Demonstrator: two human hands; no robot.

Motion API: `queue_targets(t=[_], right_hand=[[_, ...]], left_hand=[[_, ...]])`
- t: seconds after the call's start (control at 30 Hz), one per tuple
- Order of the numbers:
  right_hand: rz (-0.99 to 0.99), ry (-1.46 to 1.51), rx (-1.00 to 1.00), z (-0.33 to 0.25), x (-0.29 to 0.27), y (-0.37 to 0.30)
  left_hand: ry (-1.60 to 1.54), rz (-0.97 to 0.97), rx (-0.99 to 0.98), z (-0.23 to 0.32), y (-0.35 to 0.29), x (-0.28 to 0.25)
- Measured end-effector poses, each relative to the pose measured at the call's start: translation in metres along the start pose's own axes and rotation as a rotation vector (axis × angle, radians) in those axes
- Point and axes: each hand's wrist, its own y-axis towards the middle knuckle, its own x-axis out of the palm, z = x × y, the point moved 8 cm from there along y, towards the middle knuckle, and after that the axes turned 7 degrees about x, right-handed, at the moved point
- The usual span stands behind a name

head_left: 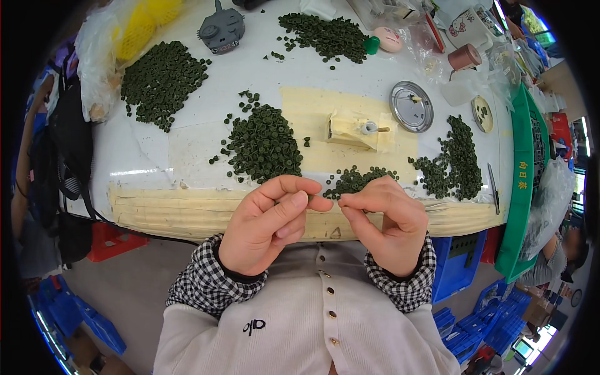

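Observation:
My left hand is over the table's near edge, thumb and fingers pinched together; whatever is in the pinch is hidden. Close beside it, my right hand is pinched too, and what its fingertips hold, if anything, is too small to make out. The fingertips of both hands almost meet. Just beyond them lie a heap of small dark green wheel-like parts and a smaller scatter of green round parts. A taped block with a small metal piece and a rod stands behind that scatter.
More green parts lie in a left heap, a far heap and a right heap. A grey model tank turret sits at the back. A round metal tin, a pen-like tool and a green crate are at right.

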Motion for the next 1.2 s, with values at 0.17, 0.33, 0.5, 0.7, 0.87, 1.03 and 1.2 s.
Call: queue_targets(t=[0.17,0.33,0.5,0.7,0.87,1.03,1.2], right_hand=[[0.004,0.077,0.04,0.005,0.003,-0.002],[-0.002,0.153,0.135,0.009,0.004,-0.005],[-0.025,0.17,0.14,0.012,0.005,-0.006],[0.005,0.159,0.116,0.011,0.006,-0.005],[0.001,0.143,0.12,0.011,0.009,-0.005],[0.0,0.139,0.076,0.007,0.011,-0.003],[0.0,0.146,0.089,0.008,0.012,-0.004]], left_hand=[[0.009,-0.019,-0.003,-0.003,-0.001,-0.004],[0.01,-0.012,0.015,-0.001,-0.002,-0.001],[0.021,0.006,0.002,-0.002,-0.001,0.0],[0.027,-0.019,0.036,-0.003,-0.001,-0.002],[0.054,0.014,0.033,-0.003,-0.001,-0.003],[0.15,0.107,0.074,0.002,-0.001,-0.001],[0.267,0.049,0.157,0.006,-0.002,0.0]])
